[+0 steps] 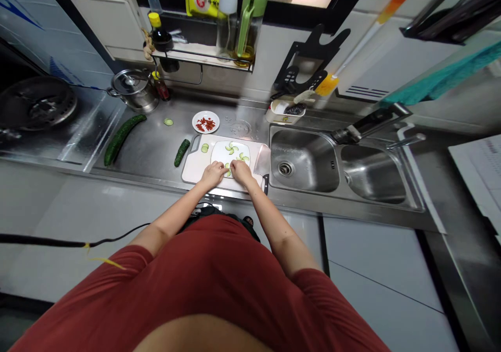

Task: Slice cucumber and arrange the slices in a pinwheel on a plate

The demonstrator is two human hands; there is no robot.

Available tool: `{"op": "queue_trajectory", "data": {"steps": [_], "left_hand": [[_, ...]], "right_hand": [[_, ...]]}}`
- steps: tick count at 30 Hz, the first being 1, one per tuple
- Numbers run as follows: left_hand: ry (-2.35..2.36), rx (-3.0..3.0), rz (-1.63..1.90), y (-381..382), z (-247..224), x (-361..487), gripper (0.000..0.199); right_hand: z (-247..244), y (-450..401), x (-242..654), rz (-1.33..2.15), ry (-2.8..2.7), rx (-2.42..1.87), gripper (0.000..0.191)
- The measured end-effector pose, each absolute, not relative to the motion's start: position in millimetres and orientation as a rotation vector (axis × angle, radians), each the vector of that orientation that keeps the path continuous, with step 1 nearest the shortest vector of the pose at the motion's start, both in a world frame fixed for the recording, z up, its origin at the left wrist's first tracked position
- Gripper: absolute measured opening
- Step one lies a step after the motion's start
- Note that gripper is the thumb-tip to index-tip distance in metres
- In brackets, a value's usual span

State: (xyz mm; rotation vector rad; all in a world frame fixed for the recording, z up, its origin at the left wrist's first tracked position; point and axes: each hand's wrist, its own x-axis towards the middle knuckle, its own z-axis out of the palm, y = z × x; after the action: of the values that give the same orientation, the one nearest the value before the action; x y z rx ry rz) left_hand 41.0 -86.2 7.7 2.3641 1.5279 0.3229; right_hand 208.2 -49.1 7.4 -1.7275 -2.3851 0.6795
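Note:
Over the near edge of a white square plate [219,154], my left hand [213,175] has its fingers pinched together at a pale green cucumber slice [228,173]. Close beside it, the fingers of my right hand [241,173] are curled closed; whatever they pinch is hidden. Thin cucumber slices form a small fan [231,148] on the plate's far side and another cluster [243,156] at its right. Beneath the plate is a pale cutting board [191,170], with a few loose cucumber slices [204,147] at its upper left. A knife [263,161] rests along the board's right end.
Left of the board lie a short cucumber piece [181,152] and a long cucumber [122,139]. Behind stands a small dish [205,122] of red pieces. A lidded pot [134,91] is farther left. To the right is a double sink [305,159] with a faucet [364,125].

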Motion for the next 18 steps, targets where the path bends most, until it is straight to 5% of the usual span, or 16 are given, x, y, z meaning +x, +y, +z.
{"op": "queue_trajectory", "data": {"steps": [18], "left_hand": [[1.527, 2.396, 0.248, -84.0, 6.9, 39.6, 0.035]], "right_hand": [[5.1, -55.7, 207.4, 0.579, -2.425, -1.728, 0.025]]}}
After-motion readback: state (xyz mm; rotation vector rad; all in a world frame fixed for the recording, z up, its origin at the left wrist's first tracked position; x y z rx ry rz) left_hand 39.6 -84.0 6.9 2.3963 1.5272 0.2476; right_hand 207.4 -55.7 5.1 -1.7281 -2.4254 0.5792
